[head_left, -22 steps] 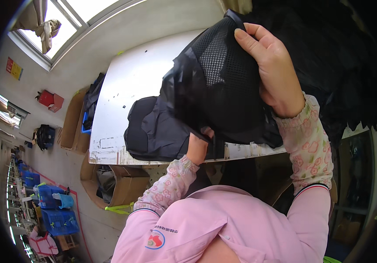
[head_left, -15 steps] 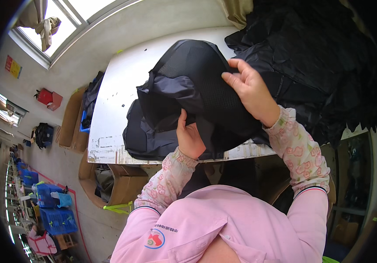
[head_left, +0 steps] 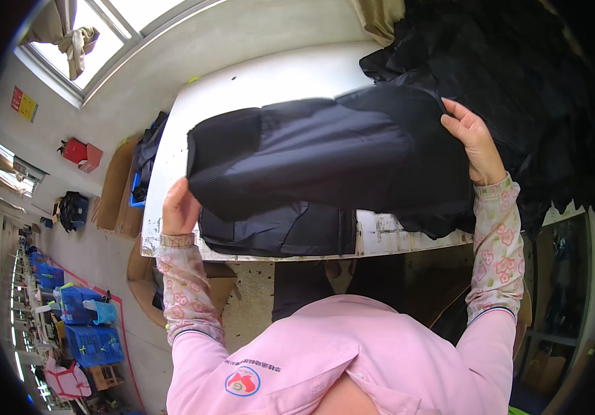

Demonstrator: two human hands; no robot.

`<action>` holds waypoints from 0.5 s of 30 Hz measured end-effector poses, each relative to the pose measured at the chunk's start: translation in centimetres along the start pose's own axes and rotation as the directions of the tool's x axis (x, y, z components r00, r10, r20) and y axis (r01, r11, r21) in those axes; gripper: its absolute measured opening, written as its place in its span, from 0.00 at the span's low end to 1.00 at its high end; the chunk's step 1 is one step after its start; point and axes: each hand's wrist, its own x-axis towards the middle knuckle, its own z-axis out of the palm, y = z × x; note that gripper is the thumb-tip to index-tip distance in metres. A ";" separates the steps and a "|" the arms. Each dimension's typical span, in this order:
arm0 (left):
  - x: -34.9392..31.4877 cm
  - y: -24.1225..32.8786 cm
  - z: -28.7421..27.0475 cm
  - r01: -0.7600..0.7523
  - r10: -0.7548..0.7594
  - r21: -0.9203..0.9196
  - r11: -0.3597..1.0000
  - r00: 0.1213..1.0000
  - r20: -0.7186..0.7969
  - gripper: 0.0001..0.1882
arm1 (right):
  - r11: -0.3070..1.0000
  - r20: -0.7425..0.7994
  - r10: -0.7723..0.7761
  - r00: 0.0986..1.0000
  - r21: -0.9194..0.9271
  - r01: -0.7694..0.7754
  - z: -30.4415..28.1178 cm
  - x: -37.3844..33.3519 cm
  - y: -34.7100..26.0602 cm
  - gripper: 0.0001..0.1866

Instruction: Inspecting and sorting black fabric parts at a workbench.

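A long black fabric piece (head_left: 311, 155), with ribbed or mesh panels at its ends and a smoother middle, is stretched out sideways above the table. My left hand (head_left: 181, 206) grips its left end, fingers partly hidden behind the cloth. At the upper right corner, my right hand (head_left: 469, 135) pinches the edge between thumb and fingers. Beneath it, near the table's front edge, lies another folded black fabric piece (head_left: 277, 232), partly covered by the one I hold.
The white table (head_left: 242, 86) has a worn front edge. A large heap of black fabric (head_left: 512, 90) covers its right side. Cardboard boxes (head_left: 116, 194) stand left of the table, and blue crates (head_left: 93, 344) sit farther left on the floor. A window (head_left: 107, 34) is at upper left.
The black fabric piece has gone from bunched up to spread out sideways. My left hand has moved left and my right hand right, drawing its ends apart.
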 end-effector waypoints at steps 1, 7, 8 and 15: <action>0.1 2.1 2.2 0.013 -0.014 -0.005 1.000 1.000 -0.019 0.15 | 0.998 0.038 -0.043 0.998 0.053 0.041 1.4 -0.5 -1.0 0.23; 5.4 8.0 -6.0 0.039 0.060 0.559 0.829 0.986 -0.157 0.09 | 0.992 0.070 -0.030 0.997 -0.124 0.039 8.4 -1.4 5.1 0.35; 6.5 7.5 -8.9 0.063 0.102 0.793 0.606 0.982 -0.156 0.08 | 0.991 0.119 -0.002 0.993 -0.134 0.018 9.1 -1.1 9.2 0.33; 4.4 -6.5 -2.2 -0.070 0.435 0.993 0.099 0.900 0.020 0.18 | 0.951 -0.180 0.161 0.970 -0.234 -0.202 9.8 -3.6 27.6 0.25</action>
